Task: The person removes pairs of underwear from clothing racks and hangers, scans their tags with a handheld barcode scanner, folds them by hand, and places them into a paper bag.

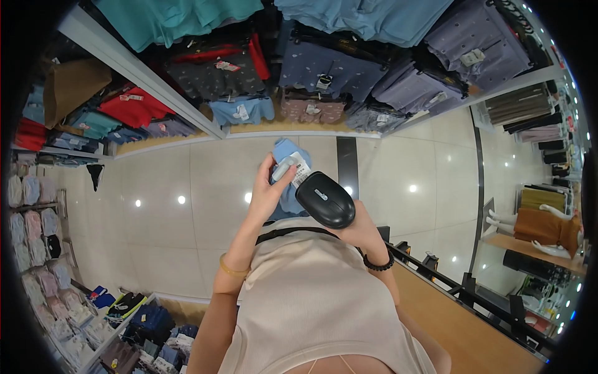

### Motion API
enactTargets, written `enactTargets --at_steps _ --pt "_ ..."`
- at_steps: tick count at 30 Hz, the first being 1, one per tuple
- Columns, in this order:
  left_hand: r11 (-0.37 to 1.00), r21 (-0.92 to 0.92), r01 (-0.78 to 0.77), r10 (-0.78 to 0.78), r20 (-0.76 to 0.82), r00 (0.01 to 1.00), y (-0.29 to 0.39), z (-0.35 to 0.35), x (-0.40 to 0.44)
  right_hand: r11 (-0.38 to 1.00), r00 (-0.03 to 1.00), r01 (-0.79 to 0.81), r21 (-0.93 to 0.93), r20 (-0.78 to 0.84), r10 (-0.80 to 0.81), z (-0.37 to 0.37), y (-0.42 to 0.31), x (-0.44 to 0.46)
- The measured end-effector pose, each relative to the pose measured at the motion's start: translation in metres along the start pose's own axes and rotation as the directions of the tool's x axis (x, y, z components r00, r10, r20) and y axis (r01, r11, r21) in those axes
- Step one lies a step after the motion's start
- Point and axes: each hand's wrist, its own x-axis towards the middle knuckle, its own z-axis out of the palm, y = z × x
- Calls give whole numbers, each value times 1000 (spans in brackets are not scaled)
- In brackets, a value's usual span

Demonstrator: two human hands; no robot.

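My left hand is closed on a light blue garment, which hangs in front of my body. A white printed tag shows at its fingertips, along with a small pale blue-grey piece whose kind I cannot make out. In my right hand is a black handheld barcode scanner. Its front end is right beside the tag, overlapping the tag's lower edge in view. The scanner's body hides most of the right-hand fingers.
Clothing racks with folded and hanging garments stand ahead across a tiled floor. A wooden counter with a black rail is close on my right. Small garments on a display line the left. A mannequin lies sideways in view at right.
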Motion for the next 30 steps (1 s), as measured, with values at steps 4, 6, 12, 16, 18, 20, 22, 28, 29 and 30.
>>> enactTargets --at_steps 4,6,12,16,18,20,22,28,29,30 --pt "1000 10 -10 10 3 1000 9 3 7 999 998 16 42 -66 -13 -2 -7 7" --pt "1000 11 19 -19 20 1000 8 3 11 997 995 18 70 -103 -10 -5 -7 10" --pt "976 219 -15 -37 233 972 17 2 18 974 944 36 222 -327 39 -14 -1 30" --pt "983 180 35 -108 411 905 17 -1 25 967 968 49 251 -251 16 -29 11 52" --pt "980 81 183 -200 429 881 20 -1 30 978 983 77 193 -179 -41 -36 16 62" --pt "952 -29 303 -262 430 864 23 3 39 962 996 50 267 -83 -29 -45 14 73" --pt "933 -86 350 -294 384 875 27 8 47 957 1000 15 289 -30 -6 -54 15 82" --pt "995 -66 80 -63 231 971 19 28 89 913 997 3 408 -69 28 -96 23 106" --pt "998 -53 24 -15 171 985 20 32 95 904 996 13 428 -89 28 -105 24 111" --pt "999 -39 27 -23 93 995 22 35 101 912 995 -2 410 -95 44 -114 27 116"
